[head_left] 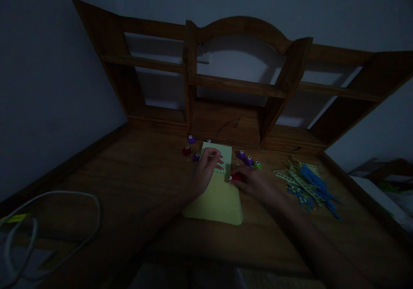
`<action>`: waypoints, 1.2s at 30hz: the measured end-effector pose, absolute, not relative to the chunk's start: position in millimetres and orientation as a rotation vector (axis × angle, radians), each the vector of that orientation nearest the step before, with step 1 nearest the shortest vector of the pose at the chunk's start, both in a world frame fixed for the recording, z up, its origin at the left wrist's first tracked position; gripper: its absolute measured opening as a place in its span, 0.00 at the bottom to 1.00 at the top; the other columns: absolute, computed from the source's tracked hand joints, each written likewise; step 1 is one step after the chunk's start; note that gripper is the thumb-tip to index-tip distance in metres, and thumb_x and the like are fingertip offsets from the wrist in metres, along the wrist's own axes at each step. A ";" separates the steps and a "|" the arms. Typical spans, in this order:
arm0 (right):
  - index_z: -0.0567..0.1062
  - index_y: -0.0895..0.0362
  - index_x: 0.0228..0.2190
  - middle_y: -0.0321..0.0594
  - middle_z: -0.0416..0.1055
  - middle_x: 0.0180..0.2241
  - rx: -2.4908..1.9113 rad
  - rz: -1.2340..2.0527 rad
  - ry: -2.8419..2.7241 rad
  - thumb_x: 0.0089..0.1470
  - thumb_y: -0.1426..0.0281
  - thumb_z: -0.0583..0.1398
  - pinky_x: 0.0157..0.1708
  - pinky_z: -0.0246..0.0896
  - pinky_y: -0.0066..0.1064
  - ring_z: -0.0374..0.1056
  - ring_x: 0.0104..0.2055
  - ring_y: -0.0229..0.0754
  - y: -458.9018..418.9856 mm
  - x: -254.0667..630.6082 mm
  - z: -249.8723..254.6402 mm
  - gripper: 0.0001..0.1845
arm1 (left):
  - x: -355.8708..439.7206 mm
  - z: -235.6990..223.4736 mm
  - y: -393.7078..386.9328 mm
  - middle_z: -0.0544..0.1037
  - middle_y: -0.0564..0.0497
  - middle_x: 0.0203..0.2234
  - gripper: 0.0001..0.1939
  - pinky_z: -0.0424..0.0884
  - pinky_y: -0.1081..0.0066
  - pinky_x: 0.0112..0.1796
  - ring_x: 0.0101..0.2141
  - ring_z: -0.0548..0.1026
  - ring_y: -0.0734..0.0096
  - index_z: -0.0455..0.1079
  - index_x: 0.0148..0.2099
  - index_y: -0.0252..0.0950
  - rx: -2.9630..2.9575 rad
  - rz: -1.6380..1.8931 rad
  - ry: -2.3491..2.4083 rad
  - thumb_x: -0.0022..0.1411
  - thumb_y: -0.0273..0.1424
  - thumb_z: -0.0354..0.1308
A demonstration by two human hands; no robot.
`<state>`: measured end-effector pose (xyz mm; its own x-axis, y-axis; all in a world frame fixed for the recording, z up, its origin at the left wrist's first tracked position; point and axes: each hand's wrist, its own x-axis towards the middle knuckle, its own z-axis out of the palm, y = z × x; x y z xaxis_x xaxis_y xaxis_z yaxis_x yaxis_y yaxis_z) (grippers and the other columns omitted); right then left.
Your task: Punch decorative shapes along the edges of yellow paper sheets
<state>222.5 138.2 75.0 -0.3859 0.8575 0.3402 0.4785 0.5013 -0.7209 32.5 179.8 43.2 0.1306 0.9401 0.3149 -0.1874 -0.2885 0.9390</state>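
Just within the right hand's (250, 179) curled fingers sat the red piece (236, 176), gripped, its round white end with a dark centre poking out to the left! Right below that grip ran the edge of the pale yellow-green notepad (216, 198), lying open, a row of small marks across its middle. And over it, facing the right hand, came the left hand (208, 166), half open, fingers parted and bent above the upper sheet; whether they touched the paper, I couldn't tell. Just beyond the left hand, a cluster: a purple piece (196, 157) close by, a second red piece (186, 151) further left, another purple one (191, 140) behind. Ahead of the right hand stood two more purple ones, a green piece (257, 165) just beside them. Well out to the right hand's right, what a tangle, a heap of blue and yellow-green strips (311, 186)! All of it lay on a wooden desk (138, 168), a wooden shelf unit (238, 85) rising beyond both hands, and far to the left hand's left looped a white cable (97, 207)
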 end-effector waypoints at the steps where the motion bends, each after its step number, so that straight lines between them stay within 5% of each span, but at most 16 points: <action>1: 0.77 0.53 0.36 0.40 0.74 0.34 -1.087 0.654 -2.122 0.51 0.66 0.65 0.39 0.62 0.36 0.69 0.37 0.45 140.3 223.2 70.8 0.09 | 32.8 40.1 182.4 0.70 0.50 0.36 0.12 0.74 0.72 0.31 0.34 0.73 0.71 0.63 0.41 0.37 1.310 1.350 0.810 0.63 0.40 0.51; 5: 0.73 0.53 0.43 0.42 0.73 0.40 -1.084 0.555 -2.164 0.55 0.63 0.60 0.38 0.64 0.34 0.69 0.39 0.43 143.4 218.3 61.9 0.14 | 31.5 33.5 189.5 0.71 0.50 0.35 0.12 0.72 0.74 0.28 0.32 0.72 0.73 0.64 0.38 0.36 1.188 1.300 0.859 0.60 0.40 0.54; 14: 0.76 0.53 0.39 0.41 0.74 0.37 -1.085 0.507 -2.036 0.50 0.63 0.65 0.42 0.63 0.38 0.70 0.41 0.45 138.5 207.8 57.6 0.14 | 27.4 35.1 195.8 0.71 0.51 0.32 0.10 0.70 0.75 0.25 0.29 0.71 0.73 0.65 0.36 0.36 1.172 1.341 0.881 0.56 0.37 0.57; 25: 0.75 0.57 0.39 0.40 0.77 0.38 -0.790 1.621 -0.665 0.50 0.68 0.66 0.39 0.73 0.27 0.75 0.36 0.39 152.9 212.8 56.9 0.13 | 27.2 38.4 191.8 0.73 0.50 0.32 0.09 0.71 0.73 0.29 0.32 0.73 0.71 0.68 0.37 0.35 1.444 1.348 0.859 0.60 0.37 0.55; 36: 0.73 0.58 0.42 0.42 0.76 0.40 -0.655 1.752 -0.660 0.55 0.69 0.62 0.42 0.73 0.28 0.75 0.39 0.39 152.0 206.9 48.8 0.12 | 29.6 53.3 171.4 0.72 0.51 0.33 0.03 0.70 0.70 0.37 0.35 0.72 0.73 0.71 0.38 0.37 2.107 1.584 0.781 0.61 0.29 0.57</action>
<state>206.9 152.0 48.8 -0.2485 0.9630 -0.1041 -0.6554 -0.2463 -0.7140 29.6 171.4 53.3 0.2063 0.6393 0.7407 0.1983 -0.7686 0.6082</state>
